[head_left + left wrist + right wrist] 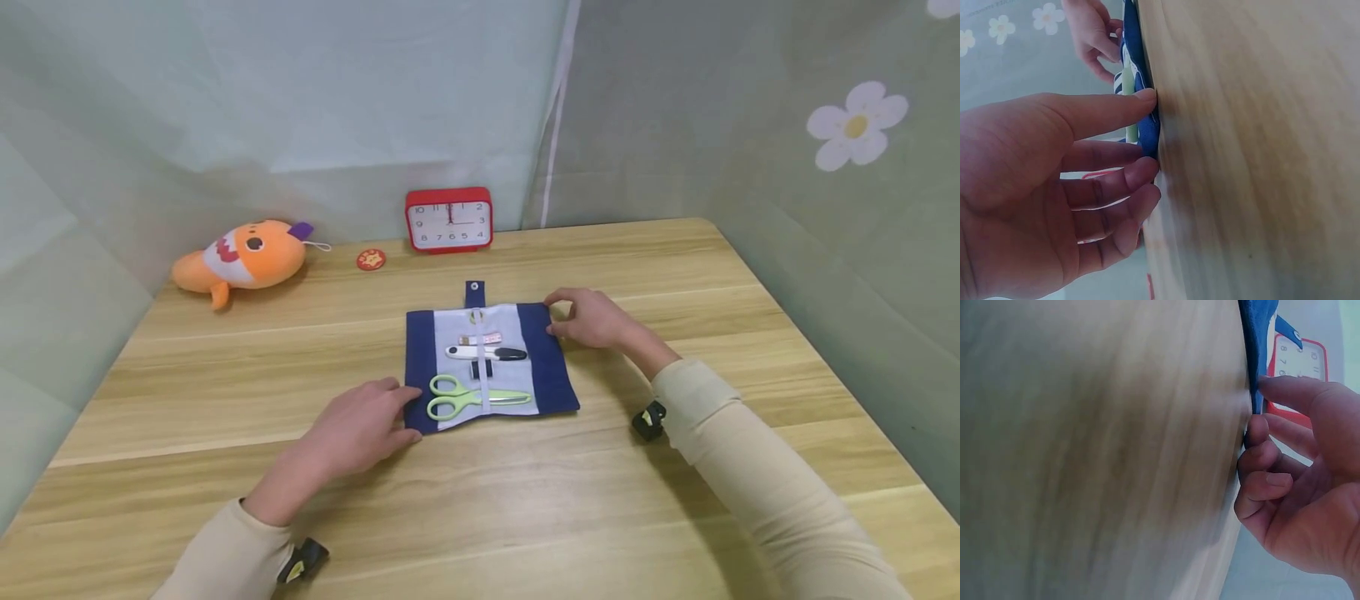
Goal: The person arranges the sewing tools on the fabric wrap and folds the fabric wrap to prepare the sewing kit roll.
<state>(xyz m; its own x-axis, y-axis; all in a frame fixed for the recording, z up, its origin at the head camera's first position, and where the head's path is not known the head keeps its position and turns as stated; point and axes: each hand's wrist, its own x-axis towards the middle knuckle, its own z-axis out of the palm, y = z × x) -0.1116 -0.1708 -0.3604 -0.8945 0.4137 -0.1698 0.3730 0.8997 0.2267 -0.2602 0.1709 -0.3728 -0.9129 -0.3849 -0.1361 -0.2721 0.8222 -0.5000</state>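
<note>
An unfolded navy sewing kit (551, 371) lies on the table with its pale lining facing up. A white elastic band (483, 390) crosses green-handled scissors (447, 398), a black spool (487, 369), a white tool with a black end (461, 352) and smaller items. At the near left corner, my left hand (358, 427) grips the kit's edge (1149, 134) between thumb and index finger. My right hand (592, 318) pinches the far right edge, thumb on top; in the right wrist view its other fingers curl beside the fabric (1260, 337).
Behind the kit, a red clock (450, 222) stands near the fabric backdrop. A round red disc (371, 259) lies left of the clock, and an orange plush toy (262, 254) rests at the back left. The kit's snap tab (475, 294) points toward the clock.
</note>
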